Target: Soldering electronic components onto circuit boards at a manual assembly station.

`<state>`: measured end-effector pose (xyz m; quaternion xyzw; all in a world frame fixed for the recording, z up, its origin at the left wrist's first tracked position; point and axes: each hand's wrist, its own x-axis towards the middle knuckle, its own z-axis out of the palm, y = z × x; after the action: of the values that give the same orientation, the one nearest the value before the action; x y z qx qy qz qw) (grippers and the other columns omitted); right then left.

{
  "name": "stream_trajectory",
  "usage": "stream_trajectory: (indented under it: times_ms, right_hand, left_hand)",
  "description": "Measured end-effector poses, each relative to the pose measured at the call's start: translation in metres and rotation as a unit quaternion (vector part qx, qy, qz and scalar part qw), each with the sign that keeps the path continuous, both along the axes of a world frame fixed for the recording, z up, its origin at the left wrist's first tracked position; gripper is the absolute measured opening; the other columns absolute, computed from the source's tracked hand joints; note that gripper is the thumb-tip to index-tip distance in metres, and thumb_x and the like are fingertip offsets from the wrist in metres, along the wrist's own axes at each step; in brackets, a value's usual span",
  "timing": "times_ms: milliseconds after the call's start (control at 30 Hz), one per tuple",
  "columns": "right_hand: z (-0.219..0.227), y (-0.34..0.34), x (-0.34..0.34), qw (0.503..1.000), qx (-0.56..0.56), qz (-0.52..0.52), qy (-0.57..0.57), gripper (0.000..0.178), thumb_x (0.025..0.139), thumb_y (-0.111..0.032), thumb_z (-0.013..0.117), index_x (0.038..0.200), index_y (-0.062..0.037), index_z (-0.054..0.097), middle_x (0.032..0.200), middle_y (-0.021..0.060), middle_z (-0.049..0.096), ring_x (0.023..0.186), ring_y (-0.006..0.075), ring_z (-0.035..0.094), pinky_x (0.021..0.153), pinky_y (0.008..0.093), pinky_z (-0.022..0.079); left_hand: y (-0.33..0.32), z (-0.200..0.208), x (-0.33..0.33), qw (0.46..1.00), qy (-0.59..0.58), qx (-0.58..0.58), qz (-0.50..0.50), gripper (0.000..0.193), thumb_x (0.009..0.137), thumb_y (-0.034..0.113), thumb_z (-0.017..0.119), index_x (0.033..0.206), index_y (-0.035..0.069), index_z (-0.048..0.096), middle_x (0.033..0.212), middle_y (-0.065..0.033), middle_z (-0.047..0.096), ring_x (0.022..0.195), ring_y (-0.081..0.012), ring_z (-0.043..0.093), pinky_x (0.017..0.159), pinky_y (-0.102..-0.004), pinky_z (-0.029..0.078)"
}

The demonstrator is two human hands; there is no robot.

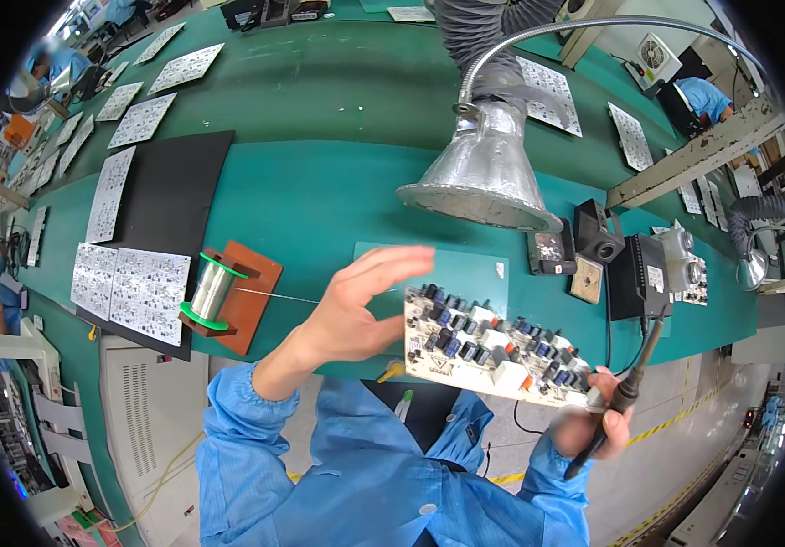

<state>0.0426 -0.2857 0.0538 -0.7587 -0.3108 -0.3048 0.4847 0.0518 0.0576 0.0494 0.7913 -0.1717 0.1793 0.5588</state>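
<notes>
A circuit board (493,348) crowded with capacitors and white blocks is held tilted above the bench's front edge. My right hand (604,424) grips its right end and also holds a soldering iron (631,387), tip pointing up and away. At the board's left edge my left hand (351,305) is open, fingers stretched out; its thumb is by the edge, and whether it touches cannot be made out. Solder wire (278,294) runs from a spool (213,294) with green flanges on a brown stand (260,273) to my left hand, where it passes partly out of sight.
A metal fume hood (493,173) hangs over the bench beyond the board. Back right stand a black soldering station (639,278), a tip-cleaning box (552,251) and a sponge tray (586,278). More boards (149,292) lie on a black mat (178,182) at left.
</notes>
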Motion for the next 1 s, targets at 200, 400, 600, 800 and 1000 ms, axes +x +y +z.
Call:
stream_trajectory:
  times_ms: [200, 400, 600, 800, 1000]
  right_hand:
    - [-0.038, 0.025, 0.033, 0.996, 0.015, -0.075, -0.05, 0.043, 0.079, 0.001, 0.072, 0.115, -0.0081, 0.051, 0.106, 0.0236, 0.062, 0.092, 0.0333, 0.063, 0.083, 0.0417, 0.051]
    - [-0.069, 0.043, 0.042, 0.984, 0.116, 0.066, 0.113, 0.039, 0.085, -0.007, 0.066, 0.12, 0.0001, 0.051, 0.119, 0.0252, 0.055, 0.107, 0.0326, 0.057, 0.089, 0.0409, 0.049]
    - [-0.109, 0.049, 0.05, 0.893, 0.206, 0.036, 0.398, 0.039, 0.083, -0.005, 0.071, 0.117, 0.0018, 0.055, 0.114, 0.0283, 0.06, 0.099, 0.0322, 0.063, 0.085, 0.0411, 0.052]
    - [-0.162, 0.04, 0.059, 0.904, 0.226, 0.087, 0.352, 0.04, 0.082, -0.005, 0.071, 0.118, 0.0028, 0.055, 0.117, 0.0295, 0.059, 0.102, 0.0342, 0.065, 0.086, 0.0412, 0.054]
    - [-0.201, 0.029, 0.062, 0.893, 0.253, 0.109, 0.355, 0.041, 0.079, -0.004, 0.072, 0.115, 0.0044, 0.056, 0.113, 0.0279, 0.062, 0.097, 0.0324, 0.066, 0.083, 0.0395, 0.055]
  left_hand:
    - [-0.014, 0.03, -0.013, 0.98, -0.154, 0.06, 0.111, 0.032, 0.06, -0.007, 0.075, 0.09, -0.003, 0.067, 0.092, -0.0161, 0.067, 0.078, -0.0277, 0.067, 0.067, -0.0336, 0.055]
    - [-0.039, 0.064, -0.023, 0.94, -0.291, 0.144, 0.106, 0.022, 0.062, -0.001, 0.073, 0.084, 0.0, 0.068, 0.086, -0.0134, 0.066, 0.067, -0.0248, 0.063, 0.059, -0.0345, 0.057]
    - [-0.057, 0.075, -0.028, 0.931, -0.328, 0.139, 0.086, 0.024, 0.067, 0.005, 0.072, 0.091, 0.005, 0.069, 0.088, -0.0108, 0.065, 0.069, -0.0211, 0.058, 0.062, -0.0347, 0.057]
    - [-0.078, 0.08, -0.032, 0.921, -0.351, 0.159, 0.063, 0.024, 0.072, 0.005, 0.072, 0.094, 0.008, 0.064, 0.085, -0.0137, 0.063, 0.069, -0.0222, 0.054, 0.062, -0.0404, 0.056]
    - [-0.078, 0.096, -0.037, 0.932, -0.307, 0.191, 0.02, 0.026, 0.068, 0.007, 0.073, 0.093, 0.009, 0.066, 0.086, -0.0128, 0.063, 0.074, -0.0215, 0.053, 0.062, -0.0395, 0.056]
